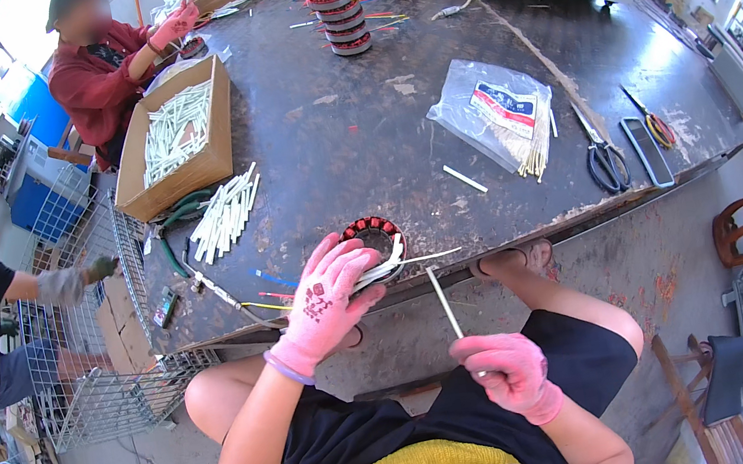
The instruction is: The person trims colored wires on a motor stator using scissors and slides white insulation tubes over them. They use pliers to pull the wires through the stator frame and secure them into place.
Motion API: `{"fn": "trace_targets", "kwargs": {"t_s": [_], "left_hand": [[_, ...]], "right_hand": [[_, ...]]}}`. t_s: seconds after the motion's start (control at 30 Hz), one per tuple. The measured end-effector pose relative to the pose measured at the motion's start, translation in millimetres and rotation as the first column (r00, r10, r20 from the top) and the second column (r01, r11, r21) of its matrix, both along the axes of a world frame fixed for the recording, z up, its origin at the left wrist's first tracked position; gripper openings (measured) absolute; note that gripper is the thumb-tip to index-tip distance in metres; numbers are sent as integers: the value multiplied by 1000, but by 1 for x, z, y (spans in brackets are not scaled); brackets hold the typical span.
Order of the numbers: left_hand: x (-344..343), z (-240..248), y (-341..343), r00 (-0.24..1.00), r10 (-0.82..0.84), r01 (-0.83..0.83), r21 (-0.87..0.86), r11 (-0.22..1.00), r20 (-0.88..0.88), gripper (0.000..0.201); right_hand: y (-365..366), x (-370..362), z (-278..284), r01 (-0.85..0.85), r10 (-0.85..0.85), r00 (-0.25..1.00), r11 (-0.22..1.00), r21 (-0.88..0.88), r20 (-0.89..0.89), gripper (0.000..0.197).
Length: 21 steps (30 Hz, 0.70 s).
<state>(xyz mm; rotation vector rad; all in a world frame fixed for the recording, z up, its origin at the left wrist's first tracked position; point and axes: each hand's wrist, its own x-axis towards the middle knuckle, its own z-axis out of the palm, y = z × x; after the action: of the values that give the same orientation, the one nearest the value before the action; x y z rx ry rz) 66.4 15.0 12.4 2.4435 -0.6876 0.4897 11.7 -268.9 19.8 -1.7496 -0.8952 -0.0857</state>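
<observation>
My left hand [324,303], in a pink glove, closes over a ring-shaped motor stator [376,224] at the table's near edge. Red windings line the stator's ring, and white sleeving lies across its near side under my fingers. Blue, red and yellow wires [265,306] stick out to the left of that hand. In its pink glove, my right hand [509,373] is closed round a thin white tube [445,302]. The tube points up toward the table edge, just right of the stator, with a thin pale strand [434,255] above its tip.
Loose white tubes [225,214] lie beside a cardboard box [221,110] of more tubes. To the right are a plastic bag [478,103], scissors [607,164] and a phone [646,151]. Stacked stators [346,27] stand farther back. Two people [101,90] work at left.
</observation>
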Motion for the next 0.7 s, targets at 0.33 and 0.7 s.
{"fn": "trace_targets", "kwargs": {"t_s": [0.33,0.7], "left_hand": [[16,-15,16,993,-109,114,-150,982,44,30],[16,-21,18,994,-109,108,-210,972,7,28]], "right_hand": [[36,-6,-18,-50,50,999,999,-14,8,19],[44,-9,-21,-25,24,999,999,31,47,23]]}}
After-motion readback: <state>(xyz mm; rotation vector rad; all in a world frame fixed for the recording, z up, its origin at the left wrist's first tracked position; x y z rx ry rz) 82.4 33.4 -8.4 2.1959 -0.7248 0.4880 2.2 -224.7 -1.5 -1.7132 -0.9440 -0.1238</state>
